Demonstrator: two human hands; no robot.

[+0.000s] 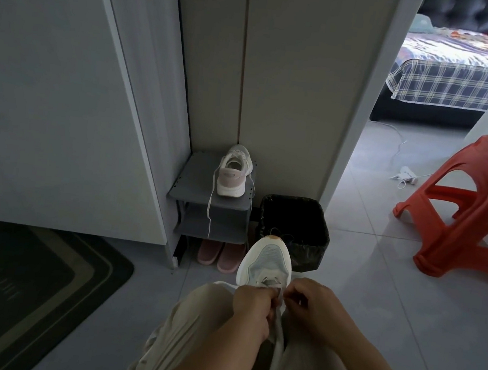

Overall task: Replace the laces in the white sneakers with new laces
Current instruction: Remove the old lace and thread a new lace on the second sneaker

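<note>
- L hand (254, 305) is curled over the throat of the near sneaker (268, 259) and grips it. Fingertips are buried in the eyelet area, not visible.
- R hand (309, 306) sits just right of it, nearly touching. Fingers are curled, tips pinched tog. at the same spot. The bit btwn them is too small and dim, so can't tell if it holds a lace or nothing.
- Near sneaker's toe points away from the grip. Only the toe box + front of the lacing show. The heel is hidden under the hands and btwn the knees in beige trousers (189, 345).
- White strip (280, 333) runs down from the grip btwn the knees. Lace, tongue or fabric, unclear.
- Far sneaker (235, 172) is well beyond the grip, slightly left, heel toward cam, on top of the grey rack (195, 179). Its loose lace (210, 208) hangs over the front edge.
- Pink slippers (220, 256) lie under the rack, left of the near toe, partly tucked out of sight.
- Black bin (308, 221) stands just behind the toe, which partly covers it.
- Orange stool (459, 213), far right of the grip, is cut by the frame edge. Dark mat (15, 281), far left, is also cut off.
</note>
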